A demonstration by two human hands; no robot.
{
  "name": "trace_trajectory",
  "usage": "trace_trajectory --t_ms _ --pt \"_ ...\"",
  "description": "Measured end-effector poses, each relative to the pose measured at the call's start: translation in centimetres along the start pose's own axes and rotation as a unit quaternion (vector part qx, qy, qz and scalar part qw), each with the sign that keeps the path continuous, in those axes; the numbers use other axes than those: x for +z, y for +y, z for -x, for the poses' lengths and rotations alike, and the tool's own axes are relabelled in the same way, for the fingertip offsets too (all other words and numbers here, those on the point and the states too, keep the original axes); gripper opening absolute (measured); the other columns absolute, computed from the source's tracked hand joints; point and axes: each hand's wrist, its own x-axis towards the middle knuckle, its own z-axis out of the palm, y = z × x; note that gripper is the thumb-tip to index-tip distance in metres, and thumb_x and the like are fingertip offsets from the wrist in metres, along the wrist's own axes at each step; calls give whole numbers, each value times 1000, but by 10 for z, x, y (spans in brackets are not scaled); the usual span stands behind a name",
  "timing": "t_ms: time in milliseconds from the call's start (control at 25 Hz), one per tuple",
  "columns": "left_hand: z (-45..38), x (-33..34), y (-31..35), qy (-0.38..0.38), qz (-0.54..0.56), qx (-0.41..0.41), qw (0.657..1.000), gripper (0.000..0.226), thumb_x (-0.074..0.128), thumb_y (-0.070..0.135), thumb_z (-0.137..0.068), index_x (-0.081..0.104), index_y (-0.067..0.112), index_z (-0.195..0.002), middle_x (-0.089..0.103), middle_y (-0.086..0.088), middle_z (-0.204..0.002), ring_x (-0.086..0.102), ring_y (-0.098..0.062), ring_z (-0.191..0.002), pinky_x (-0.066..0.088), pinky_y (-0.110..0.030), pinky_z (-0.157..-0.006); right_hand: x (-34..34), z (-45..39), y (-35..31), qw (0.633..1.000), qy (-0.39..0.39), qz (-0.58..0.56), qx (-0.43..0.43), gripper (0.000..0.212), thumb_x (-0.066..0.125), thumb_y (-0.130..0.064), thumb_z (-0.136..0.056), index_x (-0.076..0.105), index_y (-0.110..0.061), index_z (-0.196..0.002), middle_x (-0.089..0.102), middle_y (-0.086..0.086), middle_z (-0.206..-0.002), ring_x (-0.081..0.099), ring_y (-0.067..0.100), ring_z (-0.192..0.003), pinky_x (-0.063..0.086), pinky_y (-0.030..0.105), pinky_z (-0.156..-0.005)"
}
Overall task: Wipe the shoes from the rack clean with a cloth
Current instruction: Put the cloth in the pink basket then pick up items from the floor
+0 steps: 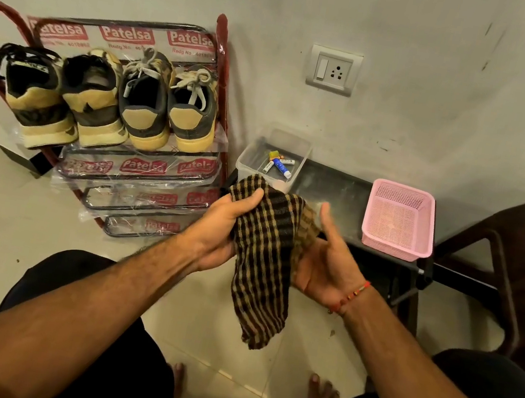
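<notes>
At the far left a red and black metal rack [218, 94], its tiers wrapped in printed plastic, leans against the wall, and four shoes sit heel-out along its top tier: a black and tan shoe [36, 100] with dark laces at the left end, a tan and dark one [96, 101] touching it, then a grey pair with pale laces [144, 106] and [193, 114] side by side. The lower tiers hold only the wrapping. Just right of the rack, a clear plastic tub [254, 155] holding a few small tubes stands at the left end of a dark low tabletop [335, 190]. In front of it the left hand [222, 223] grips a brown and black checked cloth [265, 255], thumb curled over its upper edge, and the fabric hangs down between both hands towards the tiled floor. The right hand [326, 265] lies palm up under the cloth's right side, fingers straight and thumb raised, not clamped on it. Further right a pink mesh basket [426, 226] rests on the tabletop, and a dark brown plastic stool [524, 242] stands beside it at the far right.
</notes>
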Motion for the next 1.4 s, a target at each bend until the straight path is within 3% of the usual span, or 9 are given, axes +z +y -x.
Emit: trace_trajectory --t_ms 200,360,560,720,960,1080,1200,1280,1400 --pt "-11 -22 8 6 54 -113 992 51 61 44 -98 62 7 -133 72 -18 -121 72 -31 -106 63 -42 -84 -2 -7 -9 997 10 49 -52 44 64 -17 -94 56 -1 -135 65 18 -126 70 26 -100 58 40 -88" --pt "-11 -26 -7 -15 -53 -169 984 39 68 31 -94 61 7 -124 74 -15 -107 72 -25 -94 60 -40 -88 -4 -8 -13 988 101 73 -94 31 66 -14 -94 64 -2 -122 71 15 -112 69 26 -100 58 40 -88" --pt "-17 -24 -2 59 -242 83 965 50 65 -3 -93 63 27 -133 73 -13 -118 70 -23 -111 60 -37 -92 -10 -4 -22 969 156 142 -131 28 70 -2 -87 67 0 -115 74 15 -104 73 23 -92 61 34 -81" --pt "-17 -27 -6 24 -298 122 946 50 75 2 -87 64 23 -131 74 -8 -117 70 -21 -112 59 -38 -95 -11 -6 -21 954 191 134 -188 19 72 0 -84 68 -7 -102 76 10 -92 74 24 -88 62 36 -70" --pt "-23 -36 -2 130 -540 254 791 27 85 34 -78 72 25 -99 70 9 -97 66 -6 -94 56 -19 -76 -16 -7 -22 840 297 333 -308 34 83 -13 -79 62 -14 -106 76 5 -87 75 19 -82 62 32 -69" --pt "-22 -38 2 120 -576 356 726 22 80 38 -81 65 24 -90 60 1 -103 56 -10 -95 49 -17 -78 -20 -4 -28 815 217 368 -393 52 82 -12 -80 54 -27 -122 69 3 -79 70 21 -81 58 28 -78" --pt "-22 -40 12 43 -490 410 768 21 70 38 -90 64 19 -98 59 -3 -125 56 -13 -119 50 -24 -99 -25 2 -40 726 151 561 -367 51 80 -33 -80 61 -35 -128 61 -7 -88 55 13 -95 46 23 -86" --pt "-18 -38 12 0 -423 378 824 23 67 36 -93 65 14 -102 68 -2 -110 64 -13 -105 56 -34 -90 -27 2 -40 677 161 625 -353 32 73 -47 -78 71 -29 -104 55 -9 -90 49 13 -92 39 24 -79" --pt "-9 -27 14 -21 -324 312 893 17 69 30 -95 62 17 -104 68 4 -86 65 -10 -83 56 -28 -70 -19 8 -39 796 109 480 -353 16 74 -40 -87 68 -26 -89 64 -1 -101 60 17 -98 49 23 -85"
